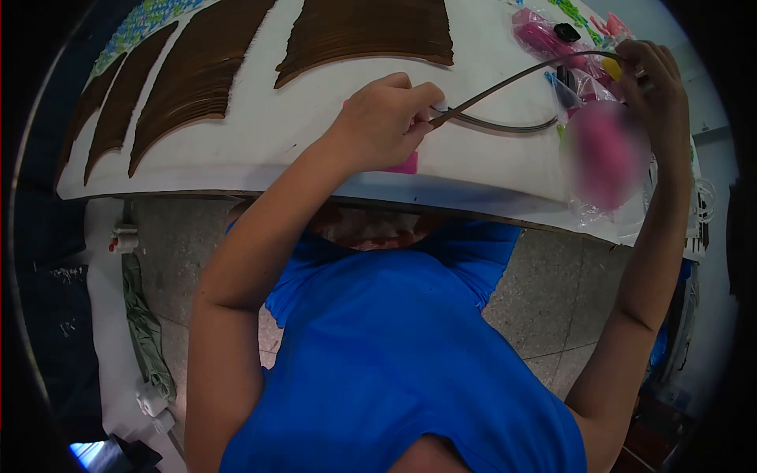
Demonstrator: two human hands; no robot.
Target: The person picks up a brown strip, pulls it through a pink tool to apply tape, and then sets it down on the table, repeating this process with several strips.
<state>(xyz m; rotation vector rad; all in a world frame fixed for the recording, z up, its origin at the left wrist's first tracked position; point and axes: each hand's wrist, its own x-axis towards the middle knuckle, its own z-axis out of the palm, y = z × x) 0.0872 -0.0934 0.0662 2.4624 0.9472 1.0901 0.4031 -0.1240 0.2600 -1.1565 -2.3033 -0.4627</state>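
A long thin brown strip (505, 82) is stretched in an arc between my two hands above the white table. My left hand (388, 118) is closed in a pinch on its near end. At the upper right my right hand (653, 83) has its fingers bent round the far end. A second dark strip (505, 127) curves over the table from beside my left fingers; whether they hold it too, I cannot tell. Under my left hand lies a small pink block (405, 164), partly hidden.
Stacks of brown strips (197, 75) lie at the left, with another stack (367, 31) at the top middle of the white table (489, 165). Pink items in clear plastic bags (544, 35) sit at the right, near a blurred pink patch.
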